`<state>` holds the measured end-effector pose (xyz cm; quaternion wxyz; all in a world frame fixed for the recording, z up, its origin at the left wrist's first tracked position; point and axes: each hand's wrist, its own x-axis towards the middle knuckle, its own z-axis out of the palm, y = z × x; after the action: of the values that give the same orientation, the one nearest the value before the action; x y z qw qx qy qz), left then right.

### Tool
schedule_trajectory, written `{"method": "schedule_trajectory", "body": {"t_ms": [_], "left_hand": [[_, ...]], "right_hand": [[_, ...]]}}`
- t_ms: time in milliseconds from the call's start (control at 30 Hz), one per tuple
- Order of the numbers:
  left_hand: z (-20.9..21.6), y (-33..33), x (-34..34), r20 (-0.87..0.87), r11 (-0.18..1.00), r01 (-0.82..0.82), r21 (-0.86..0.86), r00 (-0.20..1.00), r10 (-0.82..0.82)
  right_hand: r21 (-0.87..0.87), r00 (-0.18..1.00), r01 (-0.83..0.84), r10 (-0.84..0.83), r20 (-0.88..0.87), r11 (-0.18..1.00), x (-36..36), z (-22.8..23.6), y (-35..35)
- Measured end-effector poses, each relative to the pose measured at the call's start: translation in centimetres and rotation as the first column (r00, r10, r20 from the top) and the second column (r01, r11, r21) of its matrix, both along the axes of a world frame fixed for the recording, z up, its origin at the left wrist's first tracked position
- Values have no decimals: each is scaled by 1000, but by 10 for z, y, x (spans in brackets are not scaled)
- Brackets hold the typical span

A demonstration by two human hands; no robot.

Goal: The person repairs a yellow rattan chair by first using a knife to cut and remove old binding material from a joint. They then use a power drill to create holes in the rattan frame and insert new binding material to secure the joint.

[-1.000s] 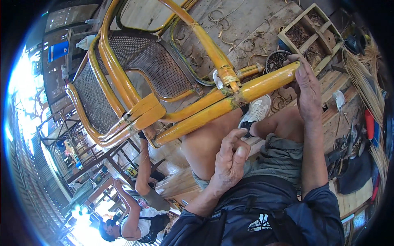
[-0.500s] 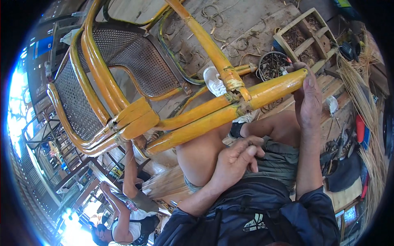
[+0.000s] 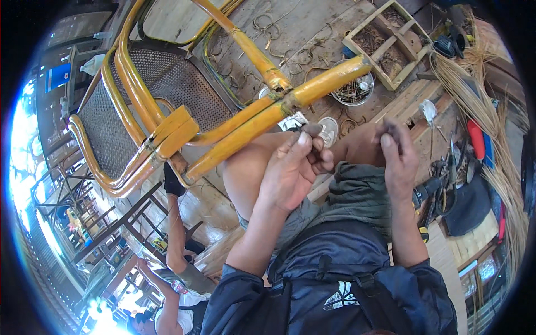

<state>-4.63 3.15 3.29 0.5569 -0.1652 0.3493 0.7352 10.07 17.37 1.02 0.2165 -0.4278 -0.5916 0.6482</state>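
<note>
A chair frame of glossy yellow-brown rattan poles [image 3: 243,137] lies tipped across my legs, with a dark woven cane panel [image 3: 184,84] behind it. Bindings wrap the joint [image 3: 287,103] where the poles meet. Close to that joint is my left hand [image 3: 290,173], its thumb pressed to curled fingers; whatever they pinch is too small to name. My right hand [image 3: 401,162] hovers over my right knee, apart from the chair, with thumb and fingertips drawn together. Its fingertips are slightly blurred, and anything between them cannot be made out.
A bucket of small pieces [image 3: 353,92] and a divided wooden box [image 3: 391,44] stand ahead on the floor. Long straw-coloured strands [image 3: 497,145], pliers [image 3: 446,190] and a red-handled tool [image 3: 475,139] lie at right. Another person's arm [image 3: 176,234], dark-gloved, reaches near the chair at lower left.
My right hand has left the pole's far end and come back toward my body. My left hand has risen toward the joint. The chair frame appears farther left and higher in view.
</note>
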Motion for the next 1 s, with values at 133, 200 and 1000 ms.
{"method": "schedule_trajectory", "body": {"t_ms": [133,200,1000], "left_hand": [[-1,3,-2,-180,988,61,-140,980,-86],[8,4,8,-383,956,43,-289,910,-157],[35,-53,32,-857,972,-216,-89,515,36]], "right_hand": [[90,995,-86,81,61,992,51,17,-35],[97,998,-62,60,22,993,73,21,-49],[417,727,14,-295,620,909,276,-51,-44]]}}
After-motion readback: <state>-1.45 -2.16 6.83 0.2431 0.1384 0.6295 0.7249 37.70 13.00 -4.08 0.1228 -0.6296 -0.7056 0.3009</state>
